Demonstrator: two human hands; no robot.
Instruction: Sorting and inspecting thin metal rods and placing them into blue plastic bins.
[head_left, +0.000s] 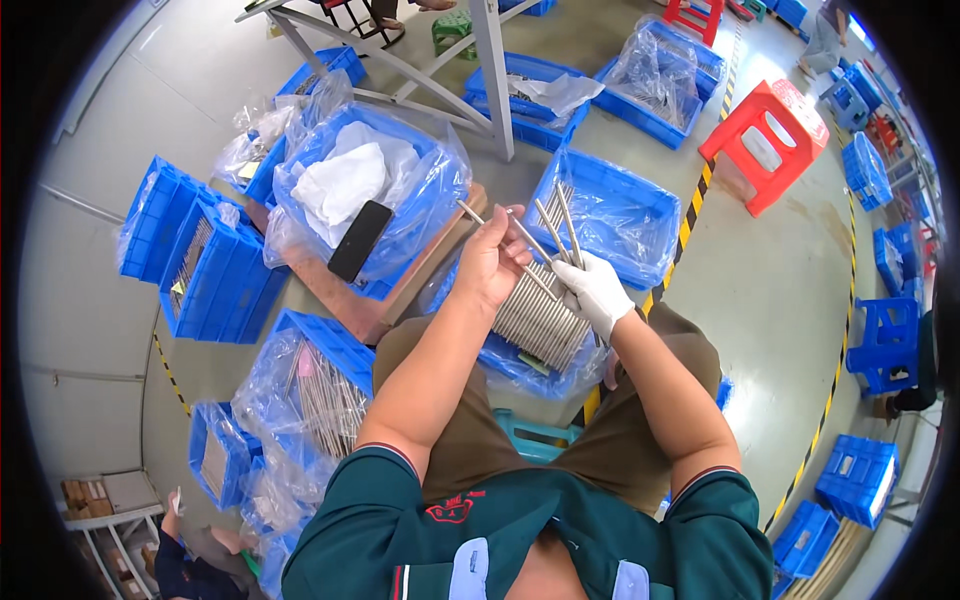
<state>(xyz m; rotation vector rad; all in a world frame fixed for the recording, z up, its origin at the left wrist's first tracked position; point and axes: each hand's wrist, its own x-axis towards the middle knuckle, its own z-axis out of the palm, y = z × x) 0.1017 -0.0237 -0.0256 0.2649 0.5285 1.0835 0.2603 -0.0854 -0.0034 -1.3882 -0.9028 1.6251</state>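
My bare left hand is closed around a slim metal rod, whose ends stick out past my fingers. My right hand, in a white glove, grips several similar metal rods that fan upward from its fingers. Both hands are close together over a plastic-lined blue crate between my knees. In that crate lies a tight row of metal rods, side by side. Just beyond my right hand is another lined blue crate. The rods' exact ends inside my fists are hidden.
A black phone rests on a lined crate holding white cloth, upon a wooden board. More rods fill a crate at my left. A red stool stands far right, past striped floor tape. A grey table leg stands ahead.
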